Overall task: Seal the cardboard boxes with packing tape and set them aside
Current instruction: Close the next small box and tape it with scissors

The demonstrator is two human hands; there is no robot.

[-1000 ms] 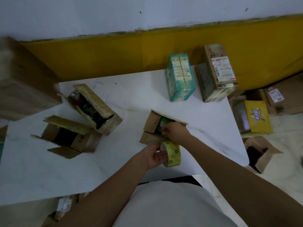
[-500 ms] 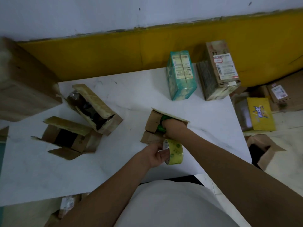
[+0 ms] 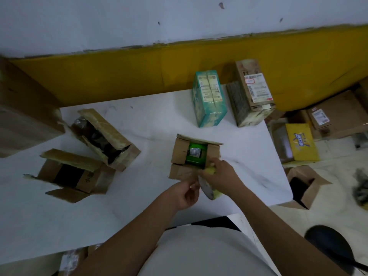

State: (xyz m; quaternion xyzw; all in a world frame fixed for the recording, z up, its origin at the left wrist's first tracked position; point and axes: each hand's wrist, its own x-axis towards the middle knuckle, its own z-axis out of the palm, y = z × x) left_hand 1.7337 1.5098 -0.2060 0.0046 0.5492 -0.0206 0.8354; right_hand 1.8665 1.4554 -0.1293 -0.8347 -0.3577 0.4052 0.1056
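— Three boxes are recorded unsealed on the white table: the flat open box and the long open box at left of frame, and the small box at centre, flaps apart, a green item exposed. Hands?
— The tape roll is held just below that box in frame. The right hand is clasped over its top; the left hand is curled against its flat side. Whether the tape end is pinched cannot be told.
— What is advised for the step in hand?
— By judgement, the flaps should be folded flush first, the end anchored on a side wall, and the strip drawn taut along the seam and pressed down.
— Legible markings?
— "11" is read on the tall brown box, upper right, above a barcoded label whose print is too small. Blue characters on the yellow box at right are not deciphered.
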